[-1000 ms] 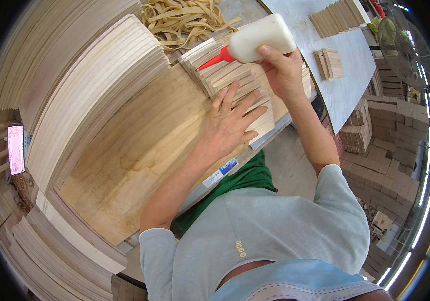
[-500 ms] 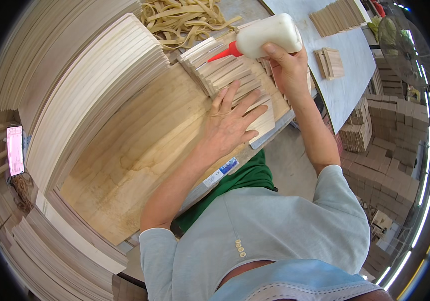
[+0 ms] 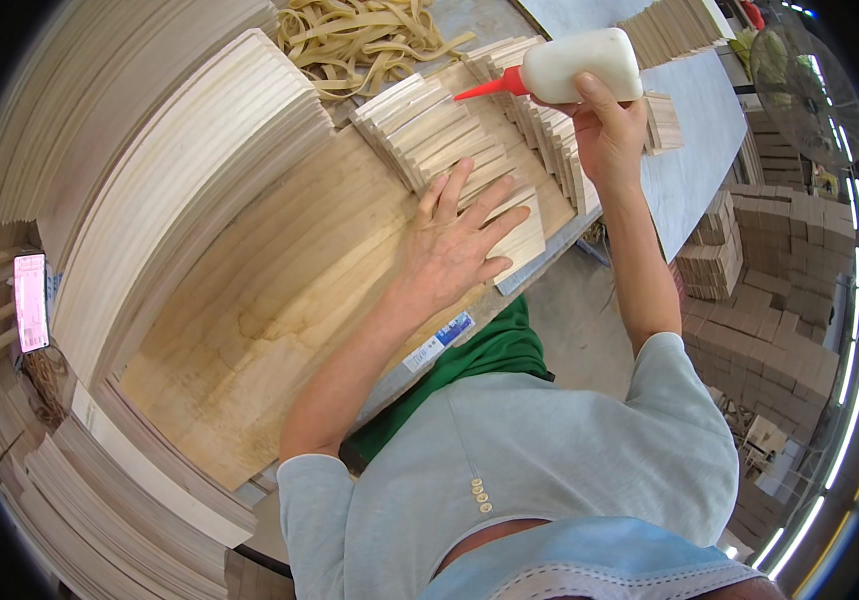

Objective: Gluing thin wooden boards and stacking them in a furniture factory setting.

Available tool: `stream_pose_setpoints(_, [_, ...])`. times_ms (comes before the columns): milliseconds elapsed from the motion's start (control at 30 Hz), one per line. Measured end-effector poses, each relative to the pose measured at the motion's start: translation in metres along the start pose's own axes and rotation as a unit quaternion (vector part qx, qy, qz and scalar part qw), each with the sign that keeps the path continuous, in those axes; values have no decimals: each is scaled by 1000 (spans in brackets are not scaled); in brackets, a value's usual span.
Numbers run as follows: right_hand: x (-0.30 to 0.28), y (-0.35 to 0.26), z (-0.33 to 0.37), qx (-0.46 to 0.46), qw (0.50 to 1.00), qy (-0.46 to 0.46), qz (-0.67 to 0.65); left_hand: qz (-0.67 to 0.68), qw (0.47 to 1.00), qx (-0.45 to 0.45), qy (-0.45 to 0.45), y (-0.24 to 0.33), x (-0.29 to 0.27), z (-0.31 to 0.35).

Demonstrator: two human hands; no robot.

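— Bottle [image 3: 581,65], white, one. Where kept?
— Right hand [image 3: 609,128], wrapped round its body, thumb on the near side. Bottle lies level in the air, over the second row [image 3: 561,140] as seen from above, red nozzle [image 3: 494,87] pointing left.
— Nozzle is at what?
— Right edge of the first row [image 3: 417,118], toward its far end: thin wood, overlapping in steps. Whether the tip touches, or lets anything out, is too small to tell.
— Left hand [image 3: 449,240]?
— Fingers spread wide, resting on the near part of the first row; nothing gripped. Row lies on the board [image 3: 239,330], second row just beside it.
— Handling notes?
— Judged best: left fingers light but firm, so the steps hold their spacing; tip low and tilted down, drawn evenly along the bare faces; squeeze eased off before the tip leaves the wood, lest drips reach the board.
— Also nearby?
— Bands [image 3: 359,45], tan, heaped beyond the first row. Planks [image 3: 194,150], long, stacked at left.
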State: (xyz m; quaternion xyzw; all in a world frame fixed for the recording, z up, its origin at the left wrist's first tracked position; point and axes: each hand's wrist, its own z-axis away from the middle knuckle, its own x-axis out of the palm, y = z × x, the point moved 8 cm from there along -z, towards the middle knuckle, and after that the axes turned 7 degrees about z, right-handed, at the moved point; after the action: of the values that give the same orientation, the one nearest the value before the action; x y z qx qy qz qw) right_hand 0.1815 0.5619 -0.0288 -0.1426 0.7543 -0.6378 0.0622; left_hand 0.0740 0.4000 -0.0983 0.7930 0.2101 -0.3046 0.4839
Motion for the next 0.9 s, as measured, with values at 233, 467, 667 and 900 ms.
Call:
stream_pose_setpoints(233, [36, 15, 28, 52, 996, -22, -69, -10, 1000, 2, -2, 1, 0, -1])
stream_pose_setpoints(467, [41, 25, 32, 80, 994, -36, -58, -18, 1000, -2, -8, 0, 1, -1])
stream_pose_setpoints(667, [37, 27, 36, 57, 997, -36, -39, -19, 1000, -5, -11, 1, 1, -1])
stream_pose_setpoints(900, [24, 23, 31, 58, 998, -17, -36, -12, 1000, -6, -4, 1, -1, -2])
